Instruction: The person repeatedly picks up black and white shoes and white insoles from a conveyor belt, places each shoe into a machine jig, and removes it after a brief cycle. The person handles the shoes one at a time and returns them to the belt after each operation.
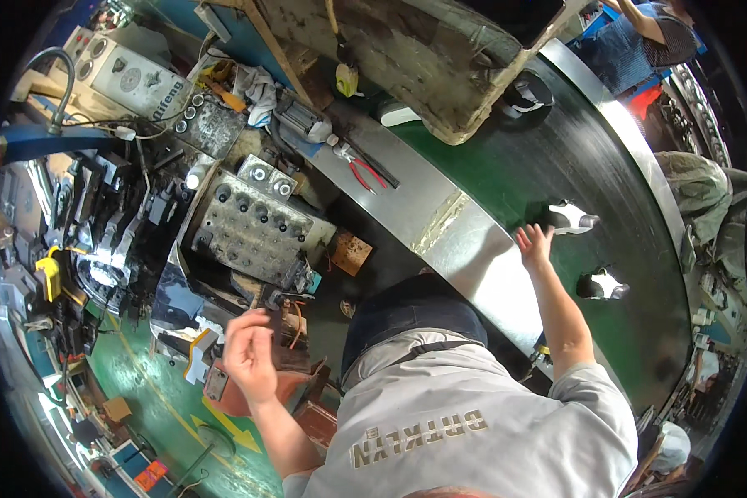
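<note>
Lying on the green belt point(639, 353), the upper white-and-black shoe point(571, 218) sits just past the right hand's fingertips, up and to the right of them; long axis runs roughly left-right, near end toward the hand. Right hand point(536, 245) is clearly the nearer one: fingers apart, nothing seen in it, can't tell if a fingertip touches the shoe. Second shoe point(603, 286) sits on the belt below the first, well apart from it. Metal ledge point(490, 270) runs along the belt's left edge, red-handled pliers point(363, 172) on it farther up. Left hand point(249, 353) is well away, below the metal block with holes point(253, 228); fingers half curled, can't tell if they meet or hold anything
</note>
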`<state>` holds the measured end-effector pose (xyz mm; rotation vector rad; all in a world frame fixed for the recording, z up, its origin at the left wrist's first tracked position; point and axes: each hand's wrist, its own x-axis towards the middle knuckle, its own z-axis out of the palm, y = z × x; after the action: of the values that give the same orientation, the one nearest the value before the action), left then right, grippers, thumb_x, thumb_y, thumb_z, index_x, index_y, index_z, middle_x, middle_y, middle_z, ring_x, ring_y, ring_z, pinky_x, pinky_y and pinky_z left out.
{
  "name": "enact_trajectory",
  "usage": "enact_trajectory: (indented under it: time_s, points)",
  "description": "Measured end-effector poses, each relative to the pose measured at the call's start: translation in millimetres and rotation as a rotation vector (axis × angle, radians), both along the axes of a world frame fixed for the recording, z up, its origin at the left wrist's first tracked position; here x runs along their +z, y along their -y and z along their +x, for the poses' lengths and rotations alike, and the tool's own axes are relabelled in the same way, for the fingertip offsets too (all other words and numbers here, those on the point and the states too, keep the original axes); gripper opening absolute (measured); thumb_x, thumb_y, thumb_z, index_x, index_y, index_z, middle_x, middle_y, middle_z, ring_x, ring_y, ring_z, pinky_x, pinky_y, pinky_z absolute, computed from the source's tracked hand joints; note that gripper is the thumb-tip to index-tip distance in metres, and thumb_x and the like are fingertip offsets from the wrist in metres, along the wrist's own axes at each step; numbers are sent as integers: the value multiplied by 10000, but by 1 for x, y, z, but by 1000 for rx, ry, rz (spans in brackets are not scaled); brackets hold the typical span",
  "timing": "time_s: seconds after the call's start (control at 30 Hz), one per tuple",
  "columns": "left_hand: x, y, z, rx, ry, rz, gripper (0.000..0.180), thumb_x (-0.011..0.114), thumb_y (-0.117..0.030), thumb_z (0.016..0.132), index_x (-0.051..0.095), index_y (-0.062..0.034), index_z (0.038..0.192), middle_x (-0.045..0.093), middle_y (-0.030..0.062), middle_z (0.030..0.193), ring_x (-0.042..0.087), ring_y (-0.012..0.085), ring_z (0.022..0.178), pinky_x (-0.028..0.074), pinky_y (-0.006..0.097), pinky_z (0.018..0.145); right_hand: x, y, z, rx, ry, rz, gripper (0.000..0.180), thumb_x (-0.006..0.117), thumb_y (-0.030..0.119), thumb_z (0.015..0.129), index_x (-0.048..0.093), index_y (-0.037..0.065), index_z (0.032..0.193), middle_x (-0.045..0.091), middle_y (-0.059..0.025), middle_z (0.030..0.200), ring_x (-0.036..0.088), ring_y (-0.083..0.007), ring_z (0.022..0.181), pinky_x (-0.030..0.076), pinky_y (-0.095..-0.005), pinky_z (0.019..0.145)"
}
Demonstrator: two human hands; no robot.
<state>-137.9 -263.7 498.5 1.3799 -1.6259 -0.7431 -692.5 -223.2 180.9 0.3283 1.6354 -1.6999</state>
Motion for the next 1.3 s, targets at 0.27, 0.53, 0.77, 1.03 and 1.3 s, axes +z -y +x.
enact_trajectory:
  time_s: [0.27,0.53,0.77,1.03,1.3]
  points:
    - [15,24,65,336,461,-103,155,568,-60,926,599,44,815,625,140,893,602,279,747,463,368,656,25,17,182,956,68,60,336,581,261,921,612,35,1167,666,-90,851,645,-210,724,531,-323,658]
    - [-27,14,126,486,740,171,215,550,-206,944,655,-19,956,664,159,907,632,356,827,480,415,724,49,6,275,2007,-592,-96,389,579,343,896,639,51,1146,678,-200,1049,665,-344,952,524,-401,848]
    - [-22,15,120,517,830,93,203,598,-226,899,656,-41,839,659,145,838,635,365,788,487,456,711,-6,-6,278,2430,-875,-344,383,458,351,961,587,60,1175,595,-221,1205,610,-399,1030,498,-453,905]
    - [-11,14,116,537,765,101,232,632,-224,860,631,-26,737,627,132,763,602,351,754,447,450,690,-100,-33,249,2699,-926,-263,372,419,331,969,556,68,1192,569,-195,1226,585,-365,1118,493,-458,927]
    - [-14,12,120,520,713,57,159,644,-189,854,647,-40,799,655,141,797,628,341,783,473,437,715,-127,-43,234,2606,-868,6,419,399,365,973,598,92,1221,613,-168,1230,590,-327,1149,467,-438,973]
